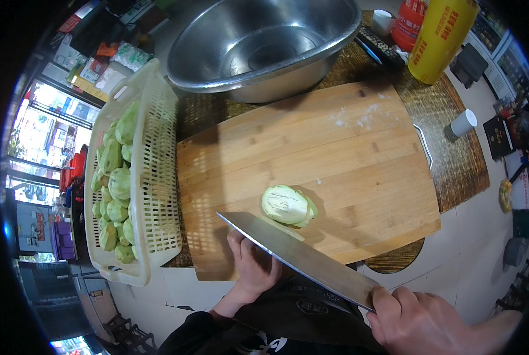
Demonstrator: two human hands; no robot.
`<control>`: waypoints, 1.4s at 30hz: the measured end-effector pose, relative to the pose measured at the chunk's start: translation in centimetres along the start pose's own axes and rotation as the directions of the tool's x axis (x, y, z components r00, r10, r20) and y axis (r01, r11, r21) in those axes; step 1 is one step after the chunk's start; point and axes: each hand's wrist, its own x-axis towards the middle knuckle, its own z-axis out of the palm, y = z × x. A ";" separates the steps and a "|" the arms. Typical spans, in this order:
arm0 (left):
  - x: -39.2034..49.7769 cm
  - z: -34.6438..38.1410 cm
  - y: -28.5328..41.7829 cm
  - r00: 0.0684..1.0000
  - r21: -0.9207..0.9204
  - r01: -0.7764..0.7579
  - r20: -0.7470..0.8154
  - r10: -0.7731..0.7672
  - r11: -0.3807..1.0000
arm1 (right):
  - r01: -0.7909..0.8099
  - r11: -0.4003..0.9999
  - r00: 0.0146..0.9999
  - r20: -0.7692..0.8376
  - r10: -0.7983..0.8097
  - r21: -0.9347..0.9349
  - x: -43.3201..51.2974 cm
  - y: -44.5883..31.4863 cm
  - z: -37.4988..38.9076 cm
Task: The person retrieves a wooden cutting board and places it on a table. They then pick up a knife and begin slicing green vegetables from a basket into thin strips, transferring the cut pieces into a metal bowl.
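Note:
My right hand (417,317) grips the handle end of a broad Chinese cleaver (300,257), which slants up to the left across the near side of a wooden cutting board (309,142). My left hand (255,270) is at the board's near edge, fingers curled and partly behind the blade; whether it holds anything is hidden. Just beyond the blade lies a cut piece of pale green vegetable, apparently peeled eggplant (286,204), its seeded cut face showing. A thin pale slice (283,228) lies between it and the blade, partly covered by the steel.
At left, a white plastic basket (160,177) holds several peeled eggplants (120,183). A large steel basin (264,82) stands behind the board. Right of it are a yellow cylinder (442,40), a red container (409,26), a remote control (380,46) and white cups (463,123).

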 end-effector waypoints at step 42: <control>0.7 -0.2 0.0 0.999 -0.098 -0.013 -0.046 0.009 0.995 | 0.089 0.942 0.993 0.040 -0.108 0.324 10.6 0.8 4.4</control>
